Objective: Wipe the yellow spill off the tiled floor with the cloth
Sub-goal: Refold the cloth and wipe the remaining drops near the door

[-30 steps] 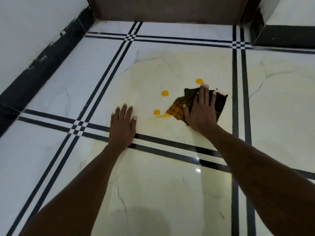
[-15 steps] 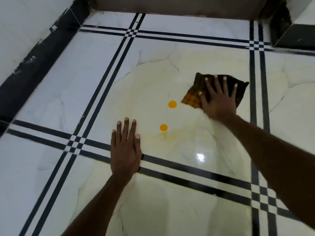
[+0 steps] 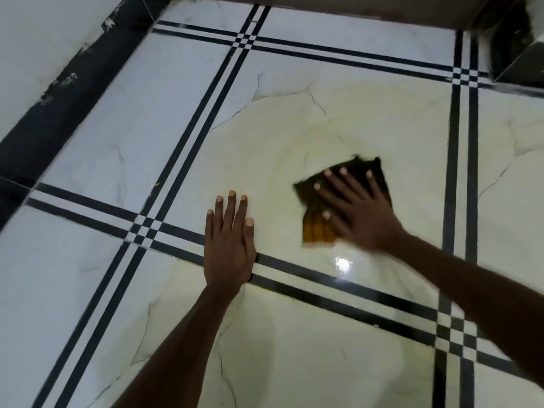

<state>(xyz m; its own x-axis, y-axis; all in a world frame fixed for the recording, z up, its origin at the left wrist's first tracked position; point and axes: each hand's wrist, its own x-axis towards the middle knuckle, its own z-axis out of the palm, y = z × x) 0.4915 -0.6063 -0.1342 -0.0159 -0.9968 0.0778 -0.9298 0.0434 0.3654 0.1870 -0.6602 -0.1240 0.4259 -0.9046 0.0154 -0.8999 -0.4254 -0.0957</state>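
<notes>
Skirting: black baseboard strip (image 3: 67, 92) ran diagonally across the upper left of the frame, under a pale wall (image 3: 44, 33).
Floor: glossy white marble-look tiled floor (image 3: 123, 119) filled most of the frame, crossed by paired black inlay lines (image 3: 188, 148) that met in small checkered crossings.
Left hand: left hand (image 3: 228, 242) lay palm down just left of centre, fingers straight and close together, thumb alongside; it gripped nothing, and its heel rested across one of the black line pairs.
Left forearm: bare, it ran down to the bottom edge of the frame.
Spill: no bright yellow drops showed on the bare tile; only a faint yellowish film (image 3: 318, 134) tinted the centre tile above the cloth. Whether any liquid sat beneath the cloth could not be told.
Cloth: dark brown checked cloth with an orange-yellow lower corner (image 3: 319, 231) lay flat on the centre tile, right of centre, near the left hand but apart from it. Its edges were blurred.
Right hand: right hand (image 3: 362, 213) was pressed on top of the cloth, fingers spread wide and flat, thumb over the orange corner; it pinned the cloth rather than clutching it. The hand was blurred.
Glare: bright light reflection (image 3: 343, 265) sat just below the cloth.
Corner: dark recess (image 3: 512, 48) stood in the upper right of the frame.
</notes>
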